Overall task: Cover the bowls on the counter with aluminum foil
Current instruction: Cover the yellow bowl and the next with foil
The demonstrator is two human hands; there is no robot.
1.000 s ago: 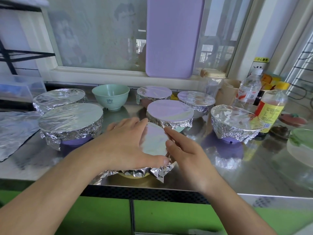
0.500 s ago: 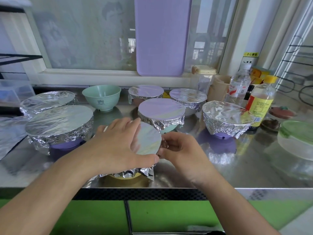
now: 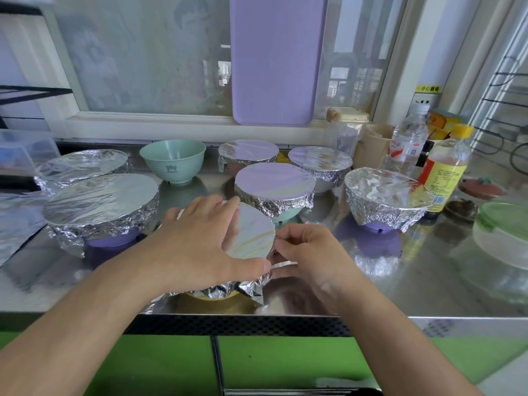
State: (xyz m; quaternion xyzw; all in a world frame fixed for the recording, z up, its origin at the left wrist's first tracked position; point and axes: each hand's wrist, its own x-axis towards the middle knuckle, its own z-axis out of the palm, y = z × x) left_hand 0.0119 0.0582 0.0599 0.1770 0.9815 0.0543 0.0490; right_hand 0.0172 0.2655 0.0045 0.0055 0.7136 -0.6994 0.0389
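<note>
Left hand (image 3: 197, 247) flat on foil (image 3: 251, 238), right hand (image 3: 311, 252) grip pinching foil edge

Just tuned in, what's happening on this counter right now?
A person is wrapping foil over a yellow bowl at the counter's front edge. The left hand lies flat on the foil top, holding it down, while the right hand pinches the foil at the bowl's right side to crimp it. Six other bowls already wear foil. One green bowl near the window is uncovered, and a loose foil sheet lies at far left.
</note>
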